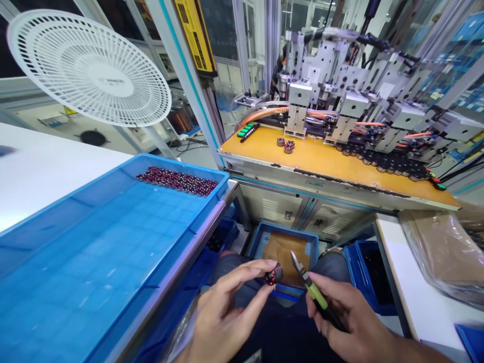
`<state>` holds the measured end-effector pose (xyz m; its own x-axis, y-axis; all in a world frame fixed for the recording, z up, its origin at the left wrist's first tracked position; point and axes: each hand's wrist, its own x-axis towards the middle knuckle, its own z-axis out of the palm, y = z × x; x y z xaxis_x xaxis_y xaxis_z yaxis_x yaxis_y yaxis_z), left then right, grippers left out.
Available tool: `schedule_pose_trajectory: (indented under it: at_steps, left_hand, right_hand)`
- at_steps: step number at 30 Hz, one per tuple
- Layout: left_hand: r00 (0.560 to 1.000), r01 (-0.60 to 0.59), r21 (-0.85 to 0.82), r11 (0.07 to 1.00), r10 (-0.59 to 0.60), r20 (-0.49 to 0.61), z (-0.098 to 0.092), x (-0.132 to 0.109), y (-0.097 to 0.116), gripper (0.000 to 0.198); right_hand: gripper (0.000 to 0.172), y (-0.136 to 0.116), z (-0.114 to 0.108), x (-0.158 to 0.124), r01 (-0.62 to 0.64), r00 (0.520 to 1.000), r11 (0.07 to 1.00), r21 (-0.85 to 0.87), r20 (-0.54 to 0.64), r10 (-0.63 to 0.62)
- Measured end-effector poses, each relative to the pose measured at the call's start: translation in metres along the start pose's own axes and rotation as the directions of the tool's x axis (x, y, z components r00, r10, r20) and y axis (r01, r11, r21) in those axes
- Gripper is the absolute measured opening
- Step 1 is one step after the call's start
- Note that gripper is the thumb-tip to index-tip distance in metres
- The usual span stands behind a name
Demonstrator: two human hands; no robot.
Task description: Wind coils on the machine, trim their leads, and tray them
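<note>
Between the thumb and fingertips of my left hand (230,305) is a small round motor stator (275,275), dark with reddish windings and a thin wire end sticking out. My right hand (346,315) is wrapped round a pair of side cutters (316,294) with green and black handles. The metal jaws point up and to the left, a short way right of the stator and apart from it. Whether the jaws are parted is hard to make out. Below both hands, a blue bin (256,244) lined with brown paper sits between my knees.
On the left, a large blue tray (113,252) holds rows of stators (177,180) at its far end. A machine (351,103) stands over an orange worktop (260,146) with more stators on it. A white fan (109,80) is at upper left, a plastic bag (440,252) at right.
</note>
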<state>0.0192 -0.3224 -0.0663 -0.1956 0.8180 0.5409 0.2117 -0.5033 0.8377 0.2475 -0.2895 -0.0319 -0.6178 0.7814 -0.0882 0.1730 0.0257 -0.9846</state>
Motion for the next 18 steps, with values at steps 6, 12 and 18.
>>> schedule_pose_trajectory:
  at_steps: [6, 12, 18]
  left_hand:
    - [0.922, 0.359, -0.253, 0.898, -0.384, -0.051, -0.002, 0.004, -0.013, 0.024]
    - [0.617, 0.690, -0.496, 0.527, -0.787, 0.021, 0.001, -0.004, -0.035, 0.043]
    - [0.566, 0.739, -0.433, 0.516, -0.824, -0.015, -0.015, -0.023, -0.019, 0.048]
  right_hand:
    - [0.050, -0.005, -0.008, 0.004, 0.086, 0.995, 0.949, -0.303, -0.016, -0.096]
    - [0.064, -0.025, -0.059, 0.048, 0.236, 0.918, 0.677, -0.697, -0.068, -0.391]
    - [0.059, -0.049, -0.168, 0.179, -0.115, 0.825, 0.373, -0.921, -0.298, -0.480]
